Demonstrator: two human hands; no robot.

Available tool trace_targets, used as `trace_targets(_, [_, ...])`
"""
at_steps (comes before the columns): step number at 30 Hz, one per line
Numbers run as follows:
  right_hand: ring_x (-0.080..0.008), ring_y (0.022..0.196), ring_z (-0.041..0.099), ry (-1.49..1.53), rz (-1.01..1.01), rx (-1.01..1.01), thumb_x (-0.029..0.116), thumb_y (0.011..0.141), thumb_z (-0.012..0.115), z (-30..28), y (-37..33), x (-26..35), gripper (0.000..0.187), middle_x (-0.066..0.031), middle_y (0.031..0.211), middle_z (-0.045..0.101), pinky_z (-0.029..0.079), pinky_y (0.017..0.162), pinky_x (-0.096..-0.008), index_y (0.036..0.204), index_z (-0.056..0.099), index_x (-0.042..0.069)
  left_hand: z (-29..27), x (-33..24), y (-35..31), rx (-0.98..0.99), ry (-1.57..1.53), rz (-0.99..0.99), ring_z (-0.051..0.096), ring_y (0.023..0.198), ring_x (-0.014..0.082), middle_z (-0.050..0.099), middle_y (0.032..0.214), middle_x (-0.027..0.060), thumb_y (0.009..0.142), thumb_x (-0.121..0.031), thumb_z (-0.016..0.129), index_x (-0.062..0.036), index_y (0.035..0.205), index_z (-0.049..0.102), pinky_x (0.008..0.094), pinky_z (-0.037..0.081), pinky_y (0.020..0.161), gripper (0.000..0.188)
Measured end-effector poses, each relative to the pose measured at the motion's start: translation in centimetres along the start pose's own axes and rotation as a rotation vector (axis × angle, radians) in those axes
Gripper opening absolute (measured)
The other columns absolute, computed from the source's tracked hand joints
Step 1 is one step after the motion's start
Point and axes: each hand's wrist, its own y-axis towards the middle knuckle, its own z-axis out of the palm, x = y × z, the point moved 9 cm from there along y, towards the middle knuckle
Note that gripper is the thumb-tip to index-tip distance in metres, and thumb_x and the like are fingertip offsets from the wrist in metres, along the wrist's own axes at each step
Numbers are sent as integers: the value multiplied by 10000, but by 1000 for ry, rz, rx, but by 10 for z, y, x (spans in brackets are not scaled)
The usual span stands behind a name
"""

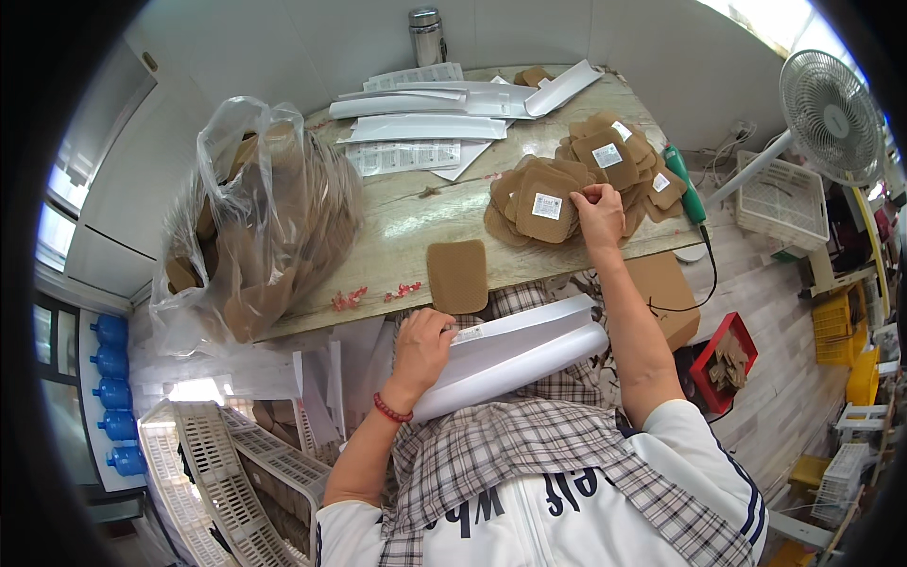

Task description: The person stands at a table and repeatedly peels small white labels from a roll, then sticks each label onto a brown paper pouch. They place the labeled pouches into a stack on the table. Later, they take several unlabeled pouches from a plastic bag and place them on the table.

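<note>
My right hand (602, 217) reaches over the table with fingers pinched at the right edge of a brown rounded pad (539, 185), which bears a small white printed label. This pad lies on a heap of similar pads, several of them labelled. My left hand (421, 352) is closed at the left end of a curling white sheet (515, 337) across my lap; its fingertips are partly hidden. Just beyond that hand, a single plain brown pad (457, 276) lies at the table's front edge with no label showing.
A clear plastic bag (265, 227) full of brown pads stands at the table's left. White label sheets (425, 128) lie at the back near a steel flask (427, 36). A green corded tool (686, 187) rests at the right edge, by a fan (831, 118). Plastic crates (222, 472) stand lower left.
</note>
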Motion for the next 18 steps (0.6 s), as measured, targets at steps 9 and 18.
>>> trace_targets(9, [-247,966,594,-125,-220,-72,335,761,796,-5,-3,35,284,-37,946,611,419,858,-405,943,691,143,-4,1,20,-10,-59,-8,591,920,318,631,932,110,845,-117,656,-36,938,669,416,460,832,123])
trace_targets(18, [-260,939,616,-130,-189,-26,270,785,771,13,4,37,181,-58,902,636,419,846,-418,855,681,129,-6,1,36,-51,-97,-8,595,921,324,642,943,115,859,-111,646,-28,931,672,409,470,835,113])
